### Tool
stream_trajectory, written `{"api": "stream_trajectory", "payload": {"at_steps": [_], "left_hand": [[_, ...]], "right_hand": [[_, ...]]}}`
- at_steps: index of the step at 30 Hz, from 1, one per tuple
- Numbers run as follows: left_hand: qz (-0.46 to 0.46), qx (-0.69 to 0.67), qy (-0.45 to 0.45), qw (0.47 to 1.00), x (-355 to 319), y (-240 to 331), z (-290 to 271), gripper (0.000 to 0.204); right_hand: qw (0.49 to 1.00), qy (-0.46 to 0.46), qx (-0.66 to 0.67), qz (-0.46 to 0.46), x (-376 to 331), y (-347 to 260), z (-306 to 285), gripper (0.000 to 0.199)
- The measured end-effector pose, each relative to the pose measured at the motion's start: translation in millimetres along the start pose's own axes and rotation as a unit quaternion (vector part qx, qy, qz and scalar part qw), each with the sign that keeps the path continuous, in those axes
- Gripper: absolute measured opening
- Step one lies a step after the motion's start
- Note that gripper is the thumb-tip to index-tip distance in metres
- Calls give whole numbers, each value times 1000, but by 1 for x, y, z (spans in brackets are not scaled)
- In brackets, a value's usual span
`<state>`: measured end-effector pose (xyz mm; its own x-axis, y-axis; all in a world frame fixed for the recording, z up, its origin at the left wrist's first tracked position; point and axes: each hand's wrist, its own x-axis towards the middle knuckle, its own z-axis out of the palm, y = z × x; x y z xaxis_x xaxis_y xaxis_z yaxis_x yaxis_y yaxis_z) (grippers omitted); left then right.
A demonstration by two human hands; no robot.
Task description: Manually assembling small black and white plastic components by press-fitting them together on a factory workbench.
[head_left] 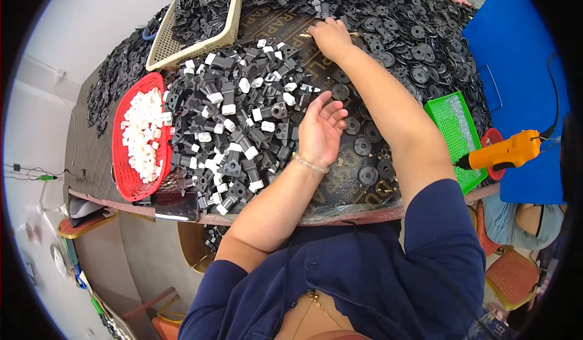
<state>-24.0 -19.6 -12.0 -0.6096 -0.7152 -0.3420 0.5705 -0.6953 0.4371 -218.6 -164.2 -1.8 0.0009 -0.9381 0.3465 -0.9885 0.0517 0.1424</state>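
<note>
My left hand (322, 128) hovers palm-up over the front middle of the table, its fingers loosely bent and apart, with nothing visible in it. Beside it lies a heap of black plastic fittings with white end pieces (228, 127). My right arm stretches to the far side, where my right hand (333, 38) curls downward at the edge of a pile of small black plastic parts (322, 9). Whatever its fingers grip is hidden beneath them. Round black discs with holes (419, 54) cover the table to the right of that hand, and a few more (362, 145) lie near my left hand.
A red basket (119, 151) of white pieces stands left; a cream basket (164, 54) of black parts lies behind it. To the right are a green basket (470, 139) with small silvery pieces, an orange power screwdriver (504, 150) and a blue panel (516, 48). Chairs stand below the table edge.
</note>
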Motion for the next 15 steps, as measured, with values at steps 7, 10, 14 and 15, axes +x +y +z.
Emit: {"api": "stream_trajectory", "payload": {"at_steps": [7, 10, 14, 15], "left_hand": [[101, 107, -38, 988, -12, -9, 20, 59], [104, 157, -68, 980, -17, -11, 27, 67], [126, 239, -134, 953, -14, -16, 18, 65], [139, 292, -141, 936, -12, -15, 15, 65]], "right_hand": [[961, 103, 238, 101, -105, 19, -72, 29], [861, -48, 473, 180, -150, 4, -125, 26], [784, -166, 593, 81, -189, 2, -143, 29], [749, -147, 640, 91, -193, 6, -144, 29]]}}
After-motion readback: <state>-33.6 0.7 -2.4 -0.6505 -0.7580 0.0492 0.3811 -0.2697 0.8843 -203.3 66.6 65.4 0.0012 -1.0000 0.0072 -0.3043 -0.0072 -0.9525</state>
